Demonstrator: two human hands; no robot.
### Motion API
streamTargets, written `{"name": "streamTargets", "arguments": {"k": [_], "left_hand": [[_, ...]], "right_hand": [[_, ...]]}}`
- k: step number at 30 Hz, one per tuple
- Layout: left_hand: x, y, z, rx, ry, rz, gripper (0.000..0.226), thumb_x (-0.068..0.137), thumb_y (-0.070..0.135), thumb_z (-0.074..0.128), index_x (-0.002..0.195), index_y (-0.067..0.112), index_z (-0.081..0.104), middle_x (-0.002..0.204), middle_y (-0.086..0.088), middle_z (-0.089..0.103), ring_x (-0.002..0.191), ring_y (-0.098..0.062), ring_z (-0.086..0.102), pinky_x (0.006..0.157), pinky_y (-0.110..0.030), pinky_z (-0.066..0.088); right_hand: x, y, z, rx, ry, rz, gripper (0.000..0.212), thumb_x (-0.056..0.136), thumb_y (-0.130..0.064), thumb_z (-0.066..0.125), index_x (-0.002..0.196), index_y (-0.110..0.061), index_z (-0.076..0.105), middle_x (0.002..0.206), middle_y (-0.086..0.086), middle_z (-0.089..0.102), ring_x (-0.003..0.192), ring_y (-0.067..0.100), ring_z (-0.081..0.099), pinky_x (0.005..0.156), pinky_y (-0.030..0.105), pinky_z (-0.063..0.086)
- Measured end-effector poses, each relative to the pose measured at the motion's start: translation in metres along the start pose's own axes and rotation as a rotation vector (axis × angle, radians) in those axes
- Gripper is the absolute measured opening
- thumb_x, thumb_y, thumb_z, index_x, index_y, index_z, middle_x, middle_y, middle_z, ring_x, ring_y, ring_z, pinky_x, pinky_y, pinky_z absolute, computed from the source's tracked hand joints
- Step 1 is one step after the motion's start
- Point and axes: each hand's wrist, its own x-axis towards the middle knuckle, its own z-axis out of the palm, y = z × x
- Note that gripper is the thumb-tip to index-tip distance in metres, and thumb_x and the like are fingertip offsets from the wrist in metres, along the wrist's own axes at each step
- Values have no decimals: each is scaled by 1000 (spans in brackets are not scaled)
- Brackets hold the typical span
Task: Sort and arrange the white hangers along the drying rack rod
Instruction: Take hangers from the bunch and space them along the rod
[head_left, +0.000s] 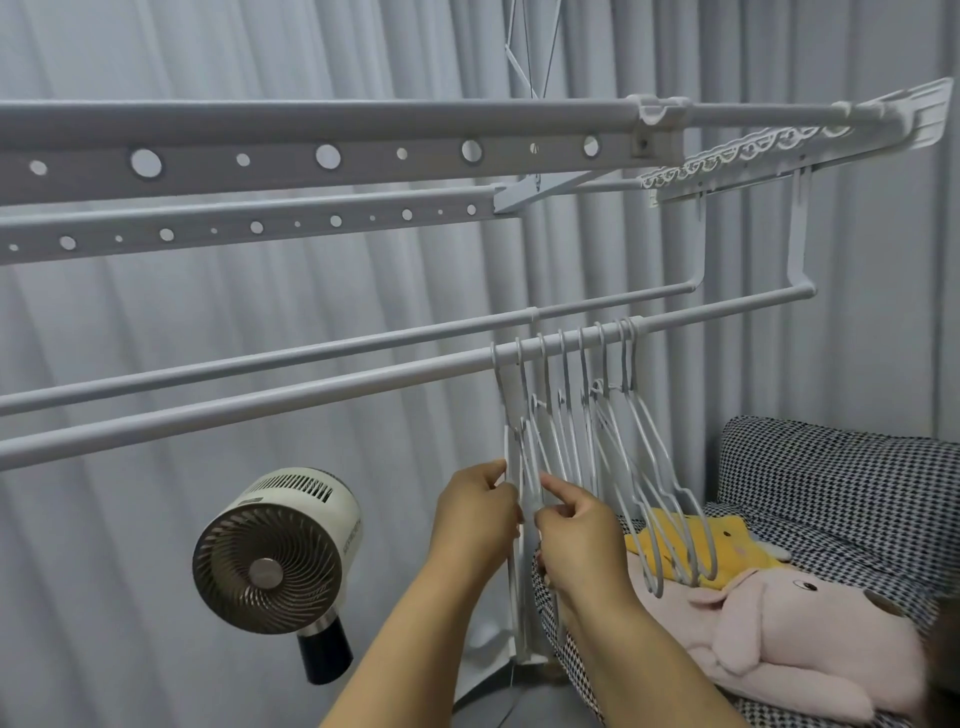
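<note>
left hand (475, 512) + right hand (574, 535) pinch leftmost hangers (524, 467) | risk: your tug tangles neighbours, unhooks one off rod (260, 400)

Eight white hangers (639, 467) (hooks bunched), two hands (475, 514), one fan (275, 561), two plush toys (779, 623)

Only one piece of lettering showed: a short dark line of print running along the cream side of the round fan (278, 551) at the lower left, near its front rim. It was too small and too blurred to read. Nothing else in view carried any text, label, brand mark, number or sign that could be read.
</note>
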Motion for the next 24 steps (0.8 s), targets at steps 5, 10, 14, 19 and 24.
{"name": "streamTargets", "arguments": {"k": [5,10,14,19,24], "left_hand": [[-2,1,-1,14,-6,-8,45,95,14,46,140,19,50,71,-1,65,61,-12,60,70,-29,52],[-7,2,-3,25,0,-7,47,96,14,46,142,20,48,77,-2,68,67,-13,63,76,-30,53],[-10,0,-4,32,-8,-14,41,96,16,45,136,21,54,79,-4,69,73,-18,64,80,-35,55],[-18,-3,-11,148,-17,29,25,96,19,43,78,33,54,90,-9,71,89,-27,67,89,-45,53],[-34,-7,-43,305,39,68,35,100,29,38,121,20,64,123,-2,66,115,-17,59,98,-35,47]], "right_hand": [[2,2,-2,-25,13,-6,46,89,-1,48,127,-25,60,65,-1,50,49,15,42,52,29,37],[-1,5,-4,-141,51,-68,41,89,-12,54,126,-27,59,74,-4,54,58,14,49,55,28,38],[-12,-1,-9,-356,168,-153,37,85,-21,59,121,-28,60,100,1,56,80,18,56,58,27,36],[-28,-17,-3,-326,287,-293,28,83,-16,61,109,-25,62,98,-4,49,88,18,52,66,27,36],[-52,-27,24,-152,203,-369,18,82,-16,62,98,-25,60,92,-6,51,84,14,53,62,21,38]]}}
